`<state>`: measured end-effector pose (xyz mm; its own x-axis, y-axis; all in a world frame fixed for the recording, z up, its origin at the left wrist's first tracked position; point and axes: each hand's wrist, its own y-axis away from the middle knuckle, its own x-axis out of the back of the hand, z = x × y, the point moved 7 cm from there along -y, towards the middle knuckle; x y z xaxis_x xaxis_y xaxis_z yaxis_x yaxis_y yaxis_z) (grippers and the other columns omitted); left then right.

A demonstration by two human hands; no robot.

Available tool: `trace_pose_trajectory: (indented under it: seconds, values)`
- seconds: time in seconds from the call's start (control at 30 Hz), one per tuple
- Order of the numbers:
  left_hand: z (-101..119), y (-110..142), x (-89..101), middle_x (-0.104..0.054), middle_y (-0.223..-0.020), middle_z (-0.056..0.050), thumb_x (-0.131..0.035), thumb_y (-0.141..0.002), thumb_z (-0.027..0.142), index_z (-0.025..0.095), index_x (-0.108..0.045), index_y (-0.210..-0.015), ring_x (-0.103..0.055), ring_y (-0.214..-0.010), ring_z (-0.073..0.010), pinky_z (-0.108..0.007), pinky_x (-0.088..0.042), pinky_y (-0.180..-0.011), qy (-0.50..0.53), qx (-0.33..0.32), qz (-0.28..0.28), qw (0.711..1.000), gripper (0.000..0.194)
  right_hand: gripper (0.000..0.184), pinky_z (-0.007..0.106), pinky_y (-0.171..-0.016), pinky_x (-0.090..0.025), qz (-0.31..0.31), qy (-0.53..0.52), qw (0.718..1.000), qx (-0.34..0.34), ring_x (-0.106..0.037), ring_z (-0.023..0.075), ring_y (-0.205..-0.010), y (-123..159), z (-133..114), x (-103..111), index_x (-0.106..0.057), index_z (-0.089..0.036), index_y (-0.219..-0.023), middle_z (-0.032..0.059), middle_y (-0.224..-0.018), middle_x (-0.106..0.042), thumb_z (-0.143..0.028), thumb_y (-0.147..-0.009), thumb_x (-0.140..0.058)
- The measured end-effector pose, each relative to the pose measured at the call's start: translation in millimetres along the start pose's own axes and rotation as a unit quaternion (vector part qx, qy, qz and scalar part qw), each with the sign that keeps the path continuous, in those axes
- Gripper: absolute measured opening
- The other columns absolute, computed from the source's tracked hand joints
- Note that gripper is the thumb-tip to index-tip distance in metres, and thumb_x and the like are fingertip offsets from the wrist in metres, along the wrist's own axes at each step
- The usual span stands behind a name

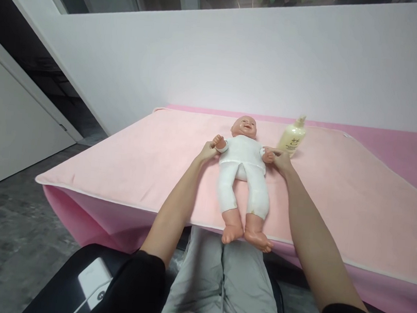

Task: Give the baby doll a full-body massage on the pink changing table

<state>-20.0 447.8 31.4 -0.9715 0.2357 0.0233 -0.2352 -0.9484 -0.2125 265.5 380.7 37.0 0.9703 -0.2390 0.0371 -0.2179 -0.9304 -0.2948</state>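
Note:
A baby doll (243,152) with a white cloth body lies on its back on the pink-covered table, its head toward the wall and its feet over the front edge. My left hand (209,151) is closed around the doll's hand at the left of the picture. On the other side, my right hand (280,160) has its fingers closed at the doll's other hand and wrist. Just behind my right hand stands a pale yellow pump bottle (292,136), its lower part partly hidden by that hand.
A pink cloth (138,160) covers the table and hangs over its front edge. A white wall (238,61) with a window rises behind. Below left, a white device with a cable (94,280) rests on a black seat (59,280).

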Motion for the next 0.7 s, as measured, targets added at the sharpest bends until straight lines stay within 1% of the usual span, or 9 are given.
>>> trace_pose_trajectory:
  seconds: [0.03, 0.1, 0.2, 0.27, 0.37, 0.47, 0.57, 0.7]
  values:
    - [0, -1, -3.1, -0.064, -0.073, -0.003, -0.068, -0.062, 0.012, 0.010, -0.067, -0.085, -0.057, -0.068, -0.0132, -0.023, -0.043, -0.062, -0.014, -0.004, -0.012, 1.000, 0.023, 0.028, 0.035, -0.087, -0.051, -0.002, 0.008, 1.000, 0.008, -0.062, 0.0218, -0.098, -1, 0, 0, -0.072, -0.016, -0.082, 0.0080, -0.102, -0.069, -0.026, -0.056, -0.074]
    - [1, -3, -7.9, -0.066, -0.078, -0.005, -0.066, -0.065, 0.013, 0.009, -0.066, -0.089, -0.058, -0.072, -0.0150, -0.026, -0.044, -0.068, -0.067, -0.024, -0.029, 0.997, 0.024, 0.032, 0.034, -0.087, -0.050, -0.007, 0.033, 0.999, 0.021, -0.061, 0.0230, -0.100, -5, 1, -2, -0.073, -0.016, -0.088, 0.0065, -0.103, -0.070, -0.030, -0.060, -0.072]
    - [6, -4, -8.8, -0.068, -0.093, -0.007, -0.061, -0.073, 0.018, 0.010, -0.064, -0.100, -0.059, -0.084, -0.0184, -0.029, -0.044, -0.079, -0.147, -0.069, -0.010, 0.987, 0.028, 0.031, 0.033, -0.083, -0.050, -0.008, 0.071, 0.997, 0.023, -0.062, 0.0225, -0.095, -8, 1, -6, -0.072, -0.015, -0.090, 0.0050, -0.099, -0.070, -0.030, -0.063, -0.069]
    - [8, -5, -8.6, -0.067, -0.102, -0.008, -0.056, -0.078, 0.021, 0.011, -0.061, -0.107, -0.058, -0.090, -0.0196, -0.030, -0.044, -0.083, -0.192, -0.082, 0.009, 0.978, 0.031, 0.028, 0.032, -0.082, -0.049, -0.006, 0.091, 0.995, 0.028, -0.062, 0.0206, -0.090, -9, -1, -9, -0.070, -0.014, -0.089, 0.0047, -0.096, -0.070, -0.029, -0.065, -0.065]
    - [5, -7, -7.5, -0.067, -0.104, -0.009, -0.050, -0.084, 0.029, 0.011, -0.060, -0.108, -0.058, -0.091, -0.0212, -0.031, -0.043, -0.081, -0.261, -0.063, 0.039, 0.962, 0.031, 0.023, 0.030, -0.075, -0.048, 0.008, 0.121, 0.992, 0.022, -0.059, 0.0177, -0.081, -9, -3, -13, -0.067, -0.013, -0.083, 0.0043, -0.086, -0.068, -0.030, -0.069, -0.061]
    - [3, -11, -6.3, -0.067, -0.102, -0.012, -0.048, -0.087, 0.036, 0.010, -0.061, -0.105, -0.058, -0.090, -0.0229, -0.031, -0.042, -0.078, -0.312, -0.048, 0.066, 0.947, 0.034, 0.018, 0.026, -0.066, -0.045, 0.021, 0.142, 0.990, -0.018, -0.055, 0.0147, -0.071, -11, 0, -14, -0.062, -0.014, -0.077, 0.0021, -0.076, -0.063, -0.030, -0.070, -0.060]
    - [2, -16, -7.3, -0.068, -0.098, -0.012, -0.046, -0.088, 0.039, 0.011, -0.062, -0.102, -0.059, -0.087, -0.0231, -0.031, -0.041, -0.074, -0.328, -0.048, 0.071, 0.941, 0.035, 0.015, 0.024, -0.062, -0.042, 0.029, 0.162, 0.985, -0.053, -0.051, 0.0126, -0.065, -15, 7, -13, -0.059, -0.014, -0.073, 0.0005, -0.070, -0.059, -0.028, -0.071, -0.058]
    - [1, -19, -6.6, -0.068, -0.096, -0.011, -0.044, -0.089, 0.043, 0.013, -0.063, -0.100, -0.060, -0.084, -0.0225, -0.029, -0.040, -0.071, -0.346, -0.030, 0.080, 0.934, 0.037, 0.016, 0.022, -0.060, -0.040, 0.035, 0.183, 0.979, -0.076, -0.050, 0.0117, -0.064, -21, 14, -12, -0.058, -0.013, -0.076, 0.0007, -0.070, -0.058, -0.028, -0.075, -0.056]
